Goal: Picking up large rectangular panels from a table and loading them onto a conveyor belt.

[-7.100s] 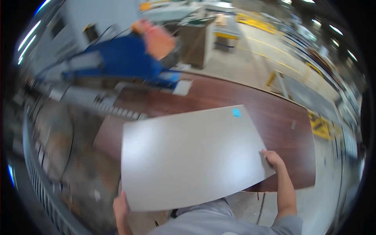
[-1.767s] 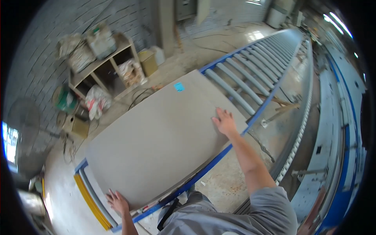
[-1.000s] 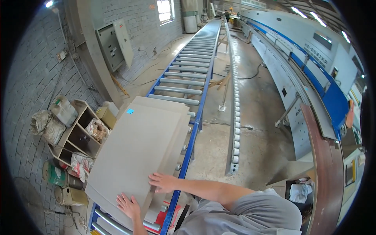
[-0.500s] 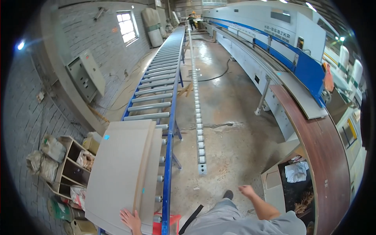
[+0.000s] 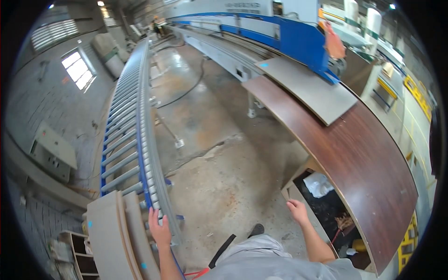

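Observation:
My left hand (image 5: 160, 229) is open, fingers apart, over the near end of a roller strip beside a blue-framed roller conveyor (image 5: 120, 164). Whether it touches the strip I cannot tell. Just left of it, a stack of grey panels (image 5: 108, 235) with small blue stickers rests on the conveyor's near end. My right hand (image 5: 297, 211) hangs in the air with its fingers curled and nothing seen in them. It is nearest to a cabinet under a dark red-brown wood top (image 5: 368, 186). On that top's far part lies one grey panel (image 5: 310, 88) with a blue sticker.
A long white and blue machine (image 5: 219, 23) runs along the back right. A person (image 5: 157, 28) stands far off. A black hose (image 5: 189, 91) lies on the concrete floor (image 5: 205, 186). Compartmented shelving (image 5: 77, 252) stands at the lower left. White plastic (image 5: 318, 185) lies inside the cabinet.
The view has turned right. My left hand has come off the panel stack and moved to the roller strip. My right hand is still curled in the air, now closer to the cabinet.

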Demonstrator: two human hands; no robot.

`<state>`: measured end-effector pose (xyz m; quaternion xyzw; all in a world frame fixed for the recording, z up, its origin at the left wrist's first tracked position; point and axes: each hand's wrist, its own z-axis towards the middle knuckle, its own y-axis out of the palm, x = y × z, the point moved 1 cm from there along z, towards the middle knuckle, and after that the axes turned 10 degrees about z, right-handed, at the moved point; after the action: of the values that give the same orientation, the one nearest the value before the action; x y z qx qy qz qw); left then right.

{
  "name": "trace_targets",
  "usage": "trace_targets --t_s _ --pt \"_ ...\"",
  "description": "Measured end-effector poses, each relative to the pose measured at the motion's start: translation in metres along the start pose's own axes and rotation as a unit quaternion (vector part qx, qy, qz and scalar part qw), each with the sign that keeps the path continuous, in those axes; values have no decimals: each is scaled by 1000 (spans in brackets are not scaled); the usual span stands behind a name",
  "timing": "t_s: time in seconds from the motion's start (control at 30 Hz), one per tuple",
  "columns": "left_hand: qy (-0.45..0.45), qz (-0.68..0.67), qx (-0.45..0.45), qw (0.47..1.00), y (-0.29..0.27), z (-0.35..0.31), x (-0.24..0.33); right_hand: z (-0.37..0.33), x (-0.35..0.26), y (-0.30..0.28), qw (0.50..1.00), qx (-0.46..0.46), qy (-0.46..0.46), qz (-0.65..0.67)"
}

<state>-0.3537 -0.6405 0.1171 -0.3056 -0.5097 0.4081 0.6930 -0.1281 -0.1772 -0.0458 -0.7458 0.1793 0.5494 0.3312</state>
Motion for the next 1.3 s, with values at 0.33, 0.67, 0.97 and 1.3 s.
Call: trace_targets --t_s 0.33,0.67,0.97,1.3 --pt "212 -115 -235 941 183 21 194 35 -70 -106 973 216 -70 41" --pt "302 -179 -340 872 316 103 337 63 -39 -186 890 454 -3 -36" --pt "211 -306 -371 851 441 231 442 119 -32 -241 815 563 128 -57" --pt "189 -323 -397 838 531 344 575 131 -22 -272 790 578 196 -57"
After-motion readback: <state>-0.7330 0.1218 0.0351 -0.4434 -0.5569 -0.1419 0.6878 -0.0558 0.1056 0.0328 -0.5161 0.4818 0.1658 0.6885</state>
